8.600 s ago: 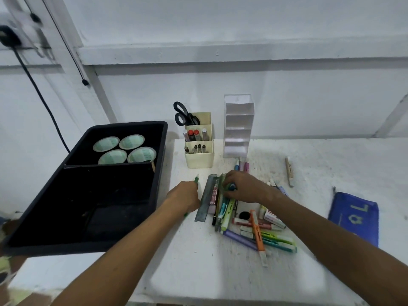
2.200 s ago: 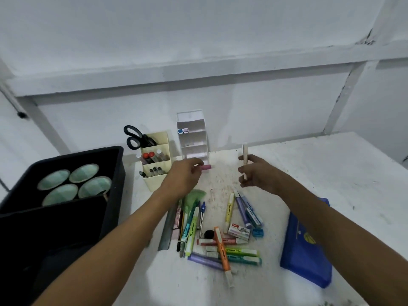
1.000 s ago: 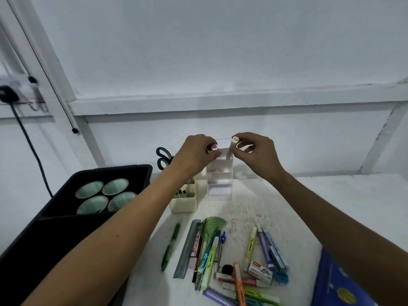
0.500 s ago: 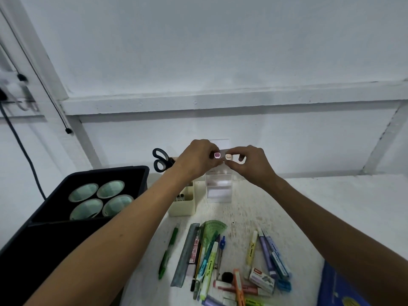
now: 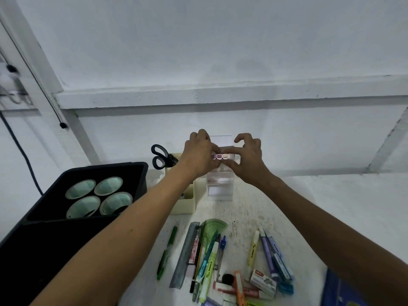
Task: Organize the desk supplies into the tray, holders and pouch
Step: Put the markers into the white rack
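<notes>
Near edge of the white, speckled desk (image 5: 242, 213): loose pile of supplies, mostly long axis running near-to-far. Grey flat metal ruler (image 5: 185, 250), green translucent plastic protractor (image 5: 213, 230), green pen (image 5: 166, 253) lying alone to the left, yellow highlighter (image 5: 252, 250) and purple highlighters (image 5: 268, 252) fanned out, small white staple box (image 5: 262, 283), orange marker (image 5: 239, 288). Blue pouch (image 5: 340, 292) at bottom right corner, cut off by frame. Left: black plastic tray (image 5: 141, 173), matte, holding four round tape rolls (image 5: 97, 196) lying flat. Further back: cream plastic holder (image 5: 185, 206) with black-handled scissors (image 5: 160, 160) standing in it, handles up. Beside it clear acrylic tiered holder (image 5: 219, 186), boxy, upright against the wall. Both hands at its top tier: left hand (image 5: 198, 155) fingers curled, pinching the end of a pink-capped marker (image 5: 219, 156); right hand (image 5: 247, 160) pinching a beige-capped marker (image 5: 225, 156). Markers sit side by side in the tier, square cap ends facing the camera, long axes pointing away toward the wall.
</notes>
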A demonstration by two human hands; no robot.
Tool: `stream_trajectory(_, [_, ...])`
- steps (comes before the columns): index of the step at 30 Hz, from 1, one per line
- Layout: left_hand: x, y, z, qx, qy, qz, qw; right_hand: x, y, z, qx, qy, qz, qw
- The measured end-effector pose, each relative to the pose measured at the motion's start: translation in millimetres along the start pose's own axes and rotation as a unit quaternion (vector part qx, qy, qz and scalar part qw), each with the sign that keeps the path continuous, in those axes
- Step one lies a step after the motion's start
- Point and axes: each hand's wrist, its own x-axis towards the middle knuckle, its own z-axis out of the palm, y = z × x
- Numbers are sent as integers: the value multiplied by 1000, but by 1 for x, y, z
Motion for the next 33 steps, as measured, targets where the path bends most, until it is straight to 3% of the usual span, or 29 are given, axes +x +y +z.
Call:
stream_trajectory(15, [5,-6,19,-7,11,-46,999,-3,3,12,-9,9,34,999])
stream_trajectory(20, [-5,1,13,9,-20,-42,999,-11,1,5,-33,-41,42,998])
stream_trajectory(26, [-53,12,10,-64,92,-24,993,-57,1,-14,67,-35,99,992])
stream_trajectory(28, [-69,14,14,-101,71,-15,992,-76,3,-23,81,-91,122,985])
stream_trajectory(33, [-97,28,42,-146,-102,-11,984,-120,14,-40,35,-223,200,954])
